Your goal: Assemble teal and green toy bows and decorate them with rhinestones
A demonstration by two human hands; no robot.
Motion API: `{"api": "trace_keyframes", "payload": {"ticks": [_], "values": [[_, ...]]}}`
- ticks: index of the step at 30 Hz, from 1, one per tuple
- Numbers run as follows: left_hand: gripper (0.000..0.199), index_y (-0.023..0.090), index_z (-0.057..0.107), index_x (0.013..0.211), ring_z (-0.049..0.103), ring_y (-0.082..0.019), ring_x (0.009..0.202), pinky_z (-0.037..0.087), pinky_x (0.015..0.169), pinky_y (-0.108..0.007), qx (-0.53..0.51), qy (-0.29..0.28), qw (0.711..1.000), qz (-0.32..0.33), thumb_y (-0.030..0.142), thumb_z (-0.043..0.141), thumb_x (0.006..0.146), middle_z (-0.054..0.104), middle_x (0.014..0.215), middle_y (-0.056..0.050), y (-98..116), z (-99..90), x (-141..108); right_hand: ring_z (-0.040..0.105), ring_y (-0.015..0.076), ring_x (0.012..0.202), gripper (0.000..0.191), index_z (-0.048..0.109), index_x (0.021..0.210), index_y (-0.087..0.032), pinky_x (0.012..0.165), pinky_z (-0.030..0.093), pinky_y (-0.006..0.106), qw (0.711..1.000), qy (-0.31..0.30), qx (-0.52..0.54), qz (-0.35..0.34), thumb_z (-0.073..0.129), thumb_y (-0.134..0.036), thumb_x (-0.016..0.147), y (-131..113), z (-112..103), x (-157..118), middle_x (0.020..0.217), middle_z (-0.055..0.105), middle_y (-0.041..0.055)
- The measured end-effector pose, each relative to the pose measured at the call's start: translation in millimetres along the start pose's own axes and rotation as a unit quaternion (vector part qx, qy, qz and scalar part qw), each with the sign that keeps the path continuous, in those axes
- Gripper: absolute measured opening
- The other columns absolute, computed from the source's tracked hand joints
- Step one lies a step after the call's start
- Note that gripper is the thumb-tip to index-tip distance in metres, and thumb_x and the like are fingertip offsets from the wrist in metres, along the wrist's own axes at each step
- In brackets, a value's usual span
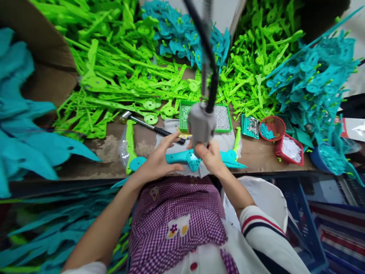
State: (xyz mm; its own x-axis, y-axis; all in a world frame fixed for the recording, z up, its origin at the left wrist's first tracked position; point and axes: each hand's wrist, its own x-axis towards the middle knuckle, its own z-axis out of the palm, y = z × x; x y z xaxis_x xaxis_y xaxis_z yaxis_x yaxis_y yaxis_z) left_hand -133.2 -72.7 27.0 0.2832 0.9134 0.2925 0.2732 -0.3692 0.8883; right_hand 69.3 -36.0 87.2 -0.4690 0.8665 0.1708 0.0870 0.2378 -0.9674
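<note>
A turquoise plastic toy-like body lies crosswise at the table's front edge, with a speckled joint piece at its middle. Around its left end is my left hand, thumb and fingers stretched apart; whether the thumb touches it I cannot tell. My right hand is wrapped round the lower part of a hanging grey electric screwdriver, above the joint piece. The tool's tip is hidden behind my fingers. Light green limb pieces and a turquoise disc sit beside my left hand.
A hammer lies beyond my left hand. Behind the screwdriver is a green tray of small metal parts. Red baskets stand right. Piles of green parts and turquoise parts crowd the back. A black cable hangs overhead.
</note>
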Motion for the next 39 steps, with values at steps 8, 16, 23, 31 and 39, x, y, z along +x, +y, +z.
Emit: {"api": "trace_keyframes", "payload": {"ticks": [8, 16, 23, 31, 39], "values": [[0.037, 0.022, 0.05, 0.116, 0.068, -0.013, 0.081, 0.057, 0.082, -0.031, -0.194, 0.33, 0.924, 0.001, 0.03, 0.073, 0.088, 0.067, 0.097, -0.002, 41.9, 20.5, 64.6, 0.064, 0.0206, 0.099, 0.027, 0.07, 0.112, -0.024, 0.091, 0.051, 0.037, 0.925, 0.216, -0.305, -0.071, 0.054, -0.039, 0.097, 23.9, -129.2, -10.6, 0.106, 0.07, 0.0071], [0.053, 0.019, 0.04, 0.114, 0.067, -0.014, 0.077, 0.056, 0.089, -0.04, -0.102, 0.458, 0.882, -0.046, 0.031, 0.076, 0.077, 0.065, 0.093, -0.001, -14.2, 8.4, 82.1, 0.061, 0.0286, 0.105, 0.036, 0.069, 0.121, -0.017, 0.09, 0.045, 0.039, 0.714, 0.295, -0.584, 0.25, 0.049, -0.03, 0.094, 100.8, -314.7, -38.9, 0.122, 0.064, 0.0169], [0.05, 0.02, 0.048, 0.114, 0.068, -0.019, 0.094, 0.049, 0.104, -0.048, -0.039, 0.434, 0.899, -0.041, 0.033, 0.078, 0.076, 0.068, 0.1, -0.004, -3.1, 13.4, 66.3, 0.063, 0.0265, 0.101, 0.028, 0.072, 0.107, -0.017, 0.09, 0.046, 0.036, 0.734, 0.269, -0.572, 0.247, 0.058, -0.03, 0.088, 128.1, -351.2, -32.7, 0.115, 0.069, 0.0153], [0.056, 0.02, 0.049, 0.123, 0.069, -0.02, 0.093, 0.047, 0.106, -0.052, -0.048, 0.418, 0.906, -0.05, 0.034, 0.078, 0.077, 0.069, 0.097, -0.004, -2.0, 19.7, 66.8, 0.065, 0.0257, 0.092, 0.029, 0.073, 0.1, -0.015, 0.089, 0.047, 0.037, 0.752, 0.334, -0.53, 0.203, 0.05, -0.03, 0.091, 127.1, -381.1, -24.1, 0.1, 0.073, 0.0148], [0.056, 0.021, 0.048, 0.124, 0.068, -0.02, 0.096, 0.048, 0.106, -0.051, -0.046, 0.379, 0.923, -0.047, 0.035, 0.078, 0.078, 0.067, 0.097, -0.003, -3.5, 20.3, 60.5, 0.06, 0.0167, 0.072, 0.032, 0.07, 0.099, -0.014, 0.071, 0.05, 0.031, 0.851, 0.377, -0.35, 0.107, 0.054, -0.041, 0.09, 76.8, -321.0, -30.5, 0.083, 0.068, 0.0053]]}}
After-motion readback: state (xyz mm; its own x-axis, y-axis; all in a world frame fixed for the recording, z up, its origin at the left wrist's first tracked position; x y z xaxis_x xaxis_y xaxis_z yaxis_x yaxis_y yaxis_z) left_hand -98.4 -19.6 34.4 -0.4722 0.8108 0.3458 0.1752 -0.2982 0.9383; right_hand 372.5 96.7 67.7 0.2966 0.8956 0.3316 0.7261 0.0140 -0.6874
